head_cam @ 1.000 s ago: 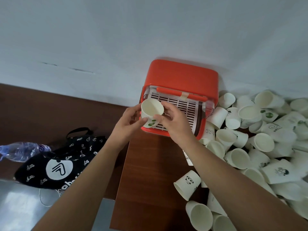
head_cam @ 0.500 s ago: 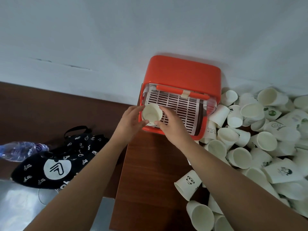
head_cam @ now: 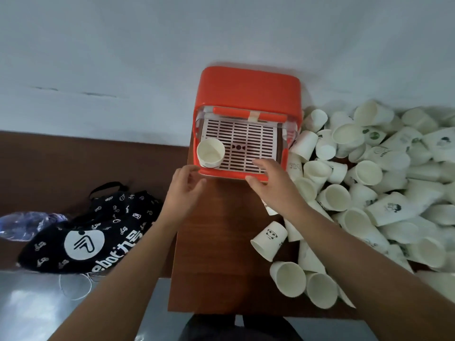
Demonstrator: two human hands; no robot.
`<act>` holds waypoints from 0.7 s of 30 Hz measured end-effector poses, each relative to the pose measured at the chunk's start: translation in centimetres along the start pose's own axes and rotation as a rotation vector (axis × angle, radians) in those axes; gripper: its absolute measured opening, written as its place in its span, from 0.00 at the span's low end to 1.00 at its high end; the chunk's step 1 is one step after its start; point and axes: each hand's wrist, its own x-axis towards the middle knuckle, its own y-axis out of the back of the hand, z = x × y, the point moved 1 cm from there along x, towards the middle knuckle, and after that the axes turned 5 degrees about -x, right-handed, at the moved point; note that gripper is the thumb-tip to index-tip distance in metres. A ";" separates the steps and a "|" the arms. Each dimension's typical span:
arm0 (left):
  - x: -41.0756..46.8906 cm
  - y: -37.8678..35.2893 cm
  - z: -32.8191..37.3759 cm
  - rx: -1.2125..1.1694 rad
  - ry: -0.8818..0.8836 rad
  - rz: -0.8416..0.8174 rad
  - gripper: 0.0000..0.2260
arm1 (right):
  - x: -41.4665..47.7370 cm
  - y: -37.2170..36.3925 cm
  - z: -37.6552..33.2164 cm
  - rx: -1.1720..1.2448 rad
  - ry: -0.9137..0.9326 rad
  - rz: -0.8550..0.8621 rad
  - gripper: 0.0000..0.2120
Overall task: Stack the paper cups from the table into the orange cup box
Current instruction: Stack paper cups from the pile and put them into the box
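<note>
The orange cup box [head_cam: 248,89] stands against the wall at the table's far edge, its lid raised and a white slotted tray [head_cam: 242,146] showing inside. One white paper cup [head_cam: 210,151] stands mouth up in the tray's near left corner. My left hand [head_cam: 186,187] hovers just in front of the box, fingers loosely curled and holding nothing. My right hand [head_cam: 270,180] is at the box's near right edge, fingers relaxed, also empty. A big heap of white paper cups [head_cam: 369,173] lies on the table to the right.
A panda-print cup [head_cam: 269,239] and two mouth-up cups [head_cam: 289,279] lie near my right forearm. The brown table [head_cam: 221,254] is narrow. Left of it, lower down, lie a black printed bag [head_cam: 83,232] and a plastic water bottle [head_cam: 27,223].
Both hands let go of the cup, which now stands in the tray's near left corner. The hands have drawn back toward me and apart.
</note>
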 end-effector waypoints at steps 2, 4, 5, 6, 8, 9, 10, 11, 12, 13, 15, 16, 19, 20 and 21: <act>-1.2 -1.0 -0.4 0.027 0.008 -0.086 0.12 | -2.8 1.3 1.6 -0.017 -0.034 0.023 0.21; -2.5 -2.7 -0.4 0.064 0.017 -0.210 0.10 | -5.7 2.3 3.3 -0.029 -0.090 0.043 0.21; -3.2 -3.7 -0.3 0.093 0.016 -0.275 0.09 | -7.2 2.6 4.0 -0.035 -0.124 0.048 0.20; -3.7 -4.8 -0.3 0.130 0.005 -0.335 0.09 | -8.8 2.9 4.7 -0.046 -0.156 0.052 0.20; -4.9 -7.2 -0.1 0.196 -0.029 -0.430 0.10 | -11.8 3.0 5.8 -0.073 -0.204 0.060 0.20; -5.5 -8.4 -0.1 0.218 -0.035 -0.467 0.10 | -13.2 2.9 6.3 -0.077 -0.224 0.056 0.21; -6.0 -9.6 -0.2 0.239 -0.024 -0.502 0.12 | -14.7 2.6 6.6 -0.074 -0.243 0.049 0.21; -6.5 -10.7 -0.4 0.262 0.002 -0.529 0.15 | -15.9 2.2 7.0 -0.074 -0.257 0.039 0.22; -6.9 -11.7 -0.7 0.292 0.036 -0.553 0.18 | -17.1 1.6 7.3 -0.083 -0.264 0.029 0.23; -7.4 -12.6 -0.9 0.325 0.066 -0.569 0.22 | -18.2 0.9 7.7 -0.103 -0.267 0.013 0.25; -8.2 -14.0 -1.2 0.384 0.109 -0.591 0.28 | -20.2 -0.6 8.3 -0.154 -0.270 -0.036 0.29; -8.5 -14.5 -1.3 0.413 0.120 -0.596 0.29 | -21.0 -1.3 8.6 -0.189 -0.261 -0.061 0.32; -9.1 -15.5 -1.8 0.492 0.119 -0.580 0.30 | -22.2 -3.5 9.0 -0.330 -0.182 -0.130 0.39; -9.2 -15.7 -2.1 0.505 0.127 -0.575 0.30 | -22.4 -4.1 9.1 -0.377 -0.155 -0.134 0.39; -9.3 -15.9 -2.3 0.517 0.132 -0.575 0.30 | -22.5 -4.7 9.2 -0.415 -0.133 -0.127 0.39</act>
